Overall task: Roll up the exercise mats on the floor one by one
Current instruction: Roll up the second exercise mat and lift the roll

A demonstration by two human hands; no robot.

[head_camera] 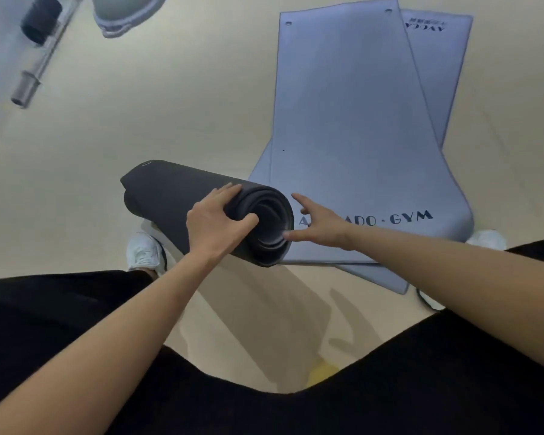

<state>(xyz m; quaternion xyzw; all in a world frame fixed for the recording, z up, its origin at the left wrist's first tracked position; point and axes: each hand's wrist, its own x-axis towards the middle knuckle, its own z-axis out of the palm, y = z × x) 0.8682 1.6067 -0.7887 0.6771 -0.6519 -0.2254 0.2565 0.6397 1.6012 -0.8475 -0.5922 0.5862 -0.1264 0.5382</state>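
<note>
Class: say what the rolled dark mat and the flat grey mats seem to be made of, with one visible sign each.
Rolled dark mat: probably thick foam rubber, matte; its end shows fat spiral layers. Flat grey mats: likely similar foam, smoother surface; they lie limp, with printed lettering and corner holes.

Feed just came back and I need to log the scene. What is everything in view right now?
rolled mat: one, dark grey, centre, its right end by the flat mats
flat mats: two, blue-grey, overlapping on the floor at right; top one has GYM lettering
metal bar: one, silver with a black collar, top left
domed object: one, pale grey, top edge, cut off
yellow thing: one, on the floor between the legs, mostly hidden
floor: beige
white shoes: one by the roll, one right of the flat mats
trousers: black, bottom
left hand: grips the roll's right end
right hand: fingers spread, thumb at the roll's end
</note>
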